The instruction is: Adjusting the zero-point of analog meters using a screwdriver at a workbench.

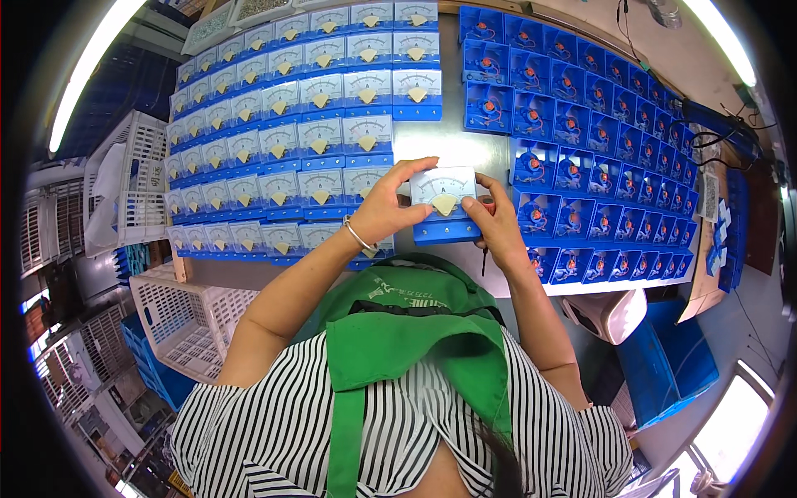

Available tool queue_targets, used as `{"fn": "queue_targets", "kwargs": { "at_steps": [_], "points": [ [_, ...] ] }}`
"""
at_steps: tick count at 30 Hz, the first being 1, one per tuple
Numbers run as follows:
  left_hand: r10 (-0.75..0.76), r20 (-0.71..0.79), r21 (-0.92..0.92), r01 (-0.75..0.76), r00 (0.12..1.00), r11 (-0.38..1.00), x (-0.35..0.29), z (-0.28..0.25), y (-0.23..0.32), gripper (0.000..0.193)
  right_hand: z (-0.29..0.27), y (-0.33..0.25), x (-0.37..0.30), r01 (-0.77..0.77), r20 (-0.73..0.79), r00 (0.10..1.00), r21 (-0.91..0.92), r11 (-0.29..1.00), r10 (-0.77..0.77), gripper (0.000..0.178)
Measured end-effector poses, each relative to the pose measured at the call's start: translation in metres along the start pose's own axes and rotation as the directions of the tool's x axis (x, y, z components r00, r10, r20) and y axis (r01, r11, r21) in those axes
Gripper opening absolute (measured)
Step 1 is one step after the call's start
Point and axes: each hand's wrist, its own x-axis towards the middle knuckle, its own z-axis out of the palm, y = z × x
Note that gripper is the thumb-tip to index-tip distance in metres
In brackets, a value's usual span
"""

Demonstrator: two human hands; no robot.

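An analog meter (443,199) with a white dial face, a cream fan-shaped piece and a blue base is held upright in front of my apron between both hands. My left hand (386,203) grips its left side, thumb on the front and fingers at the upper edge. On the other side, my right hand (501,224) clasps the meter, thumb pressed by the cream piece. A thin dark shaft (484,264), which looks like a screwdriver's, sticks down below my right hand; its handle is mostly hidden by the fingers.
Rows of similar meters (320,135) fill the left of the table. Open blue cases (573,170) with red-orange parts and wires stand in rows at right. White crates (178,319) are at the left, a stool (610,315) and blue bin (664,357) at lower right.
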Motion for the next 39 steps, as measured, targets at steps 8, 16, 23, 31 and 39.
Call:
{"fn": "queue_targets", "kwargs": {
  "at_steps": [8,16,23,31,39],
  "points": [
    [0.020,-0.022,0.083,-0.019,1.000,0.996,0.005,0.004,0.002,0.057,0.002,0.012,0.003,0.052,-0.015,0.999,0.064,0.997,-0.051,0.050],
    [0.088,0.004,0.149,-0.088,0.996,0.985,0.004,0.002,-0.001,0.056,0.006,0.014,0.000,0.008,-0.021,1.000,0.083,0.996,-0.007,0.050],
    [0.113,0.015,0.213,-0.114,0.993,0.970,0.006,0.000,-0.003,0.056,0.006,0.017,0.002,-0.007,-0.011,1.000,0.069,0.998,0.008,0.051],
    [0.228,0.147,0.297,-0.263,0.963,0.918,0.012,-0.013,0.000,0.075,-0.007,0.017,0.004,-0.130,0.097,0.991,0.626,0.769,0.089,0.055],
    [0.341,0.115,0.682,-0.324,0.933,0.656,0.062,-0.028,-0.022,0.082,-0.018,0.032,0.058,0.276,-0.154,0.913,-0.451,0.849,-0.379,0.022]
  ]
}}
